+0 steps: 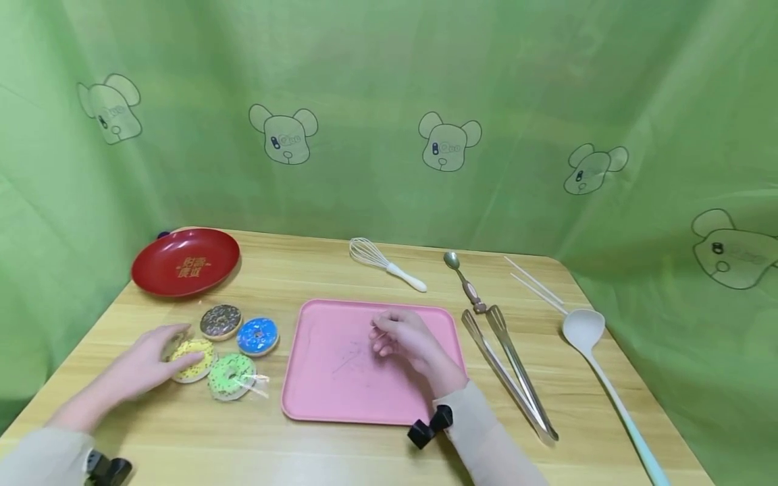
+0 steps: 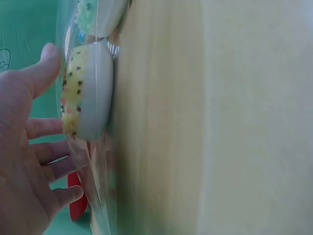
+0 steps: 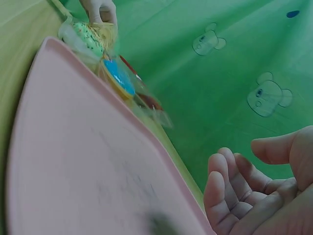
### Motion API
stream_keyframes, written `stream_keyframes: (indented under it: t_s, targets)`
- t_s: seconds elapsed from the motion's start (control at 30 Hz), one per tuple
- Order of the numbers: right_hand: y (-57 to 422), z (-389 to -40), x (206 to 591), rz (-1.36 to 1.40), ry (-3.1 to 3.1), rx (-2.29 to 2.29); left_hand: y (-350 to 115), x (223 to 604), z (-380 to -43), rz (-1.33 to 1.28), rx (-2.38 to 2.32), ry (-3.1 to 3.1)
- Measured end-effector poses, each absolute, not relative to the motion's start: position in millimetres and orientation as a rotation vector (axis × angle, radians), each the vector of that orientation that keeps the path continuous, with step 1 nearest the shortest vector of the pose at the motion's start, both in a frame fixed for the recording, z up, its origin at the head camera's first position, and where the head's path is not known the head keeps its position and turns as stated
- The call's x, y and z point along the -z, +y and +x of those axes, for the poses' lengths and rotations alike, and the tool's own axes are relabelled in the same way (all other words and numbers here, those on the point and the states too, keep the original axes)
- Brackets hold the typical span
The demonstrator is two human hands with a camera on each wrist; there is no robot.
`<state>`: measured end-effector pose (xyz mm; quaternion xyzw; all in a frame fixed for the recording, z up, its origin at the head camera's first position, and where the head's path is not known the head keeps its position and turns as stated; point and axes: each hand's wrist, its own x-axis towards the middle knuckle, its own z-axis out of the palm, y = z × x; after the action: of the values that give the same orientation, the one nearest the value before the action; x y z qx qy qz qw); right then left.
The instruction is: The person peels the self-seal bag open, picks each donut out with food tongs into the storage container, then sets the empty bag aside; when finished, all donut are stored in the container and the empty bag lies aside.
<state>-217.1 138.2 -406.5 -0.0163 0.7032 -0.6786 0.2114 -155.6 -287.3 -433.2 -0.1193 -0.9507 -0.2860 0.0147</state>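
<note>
Yellow donut (image 2: 88, 93) (in clear plastic (image 1: 261, 387)) lies partly under the left grip (image 1: 142, 359)

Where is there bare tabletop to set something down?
Between the red plate and the whisk; between the tongs and the ladle; and in front of the pink tray, between the sleeves. Crowded: the four doughnuts, bunched beside the left hand.

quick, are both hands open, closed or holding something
Left hand: open, fingers spread at the yellow donut.
Right hand: open and empty, over the pink tray.
</note>
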Motion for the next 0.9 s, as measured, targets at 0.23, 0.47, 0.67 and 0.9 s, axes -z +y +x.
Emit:
stream_keyframes:
  t_s: [0.23,0.47,0.67,0.9]
  targets:
    - [177.2,-207.3,414.4,-0.005,1.998,1.938,-284.2,436.2,-164.7,-0.273,0.944,-2.934]
    - [214.1,-191.0,420.4,0.090,2.086,1.939,-279.9,438.9,-168.6,-0.181,1.147,-2.886]
    - [238.6,-179.7,421.3,0.175,2.124,1.961,-278.6,438.9,-171.3,-0.150,1.243,-2.880]
    - [262.9,-170.7,408.2,0.196,2.181,1.970,-282.4,441.9,-172.1,-0.141,1.278,-2.838]
